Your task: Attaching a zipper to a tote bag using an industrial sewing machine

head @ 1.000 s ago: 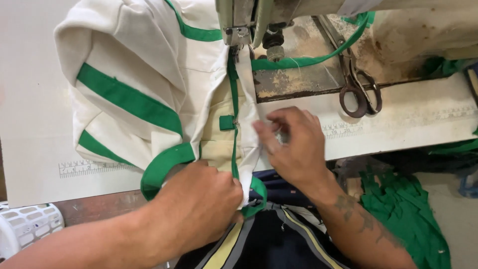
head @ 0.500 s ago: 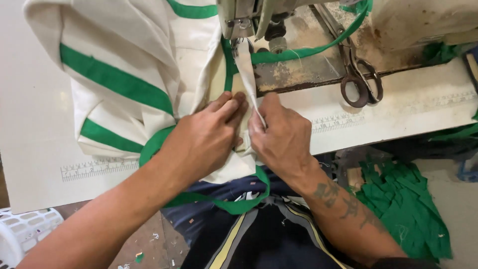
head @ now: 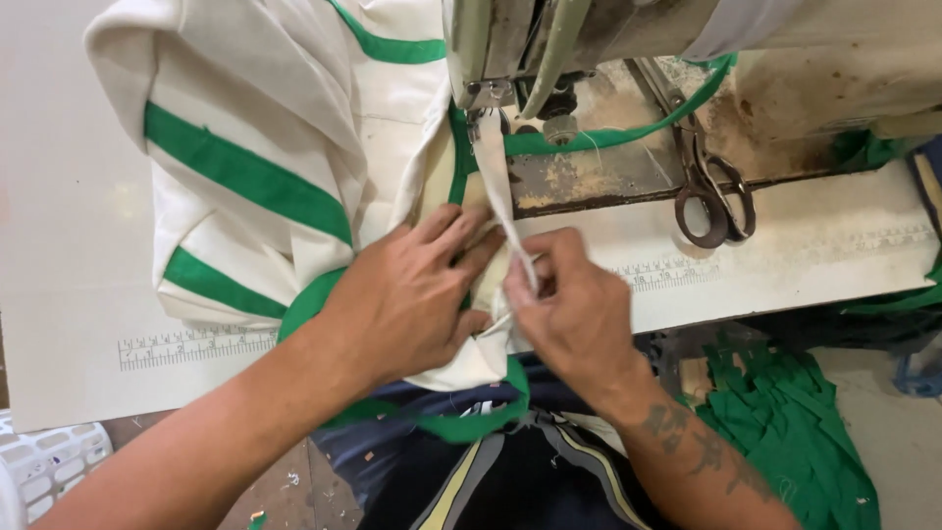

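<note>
A cream garment with green stripes (head: 265, 167) lies bunched on the white sewing table (head: 69, 245), its edge fed under the sewing machine head (head: 510, 49). My left hand (head: 412, 294) lies flat on the fabric just in front of the needle, pressing it down. My right hand (head: 569, 314) pinches a narrow cream strip (head: 496, 177) that runs up to the presser foot. Green binding tape (head: 608, 137) leads into the machine from the right.
Old scissors (head: 711, 196) lie on the worn metal machine bed at the right. A ruler scale (head: 186, 345) is printed along the table's front edge. Green fabric pieces (head: 795, 432) are piled on the floor at right, a white basket (head: 39, 471) at lower left.
Both hands moved up from the table's front edge toward the needle. The left hand flattened on the fabric and the right took a pinch on the cream strip.
</note>
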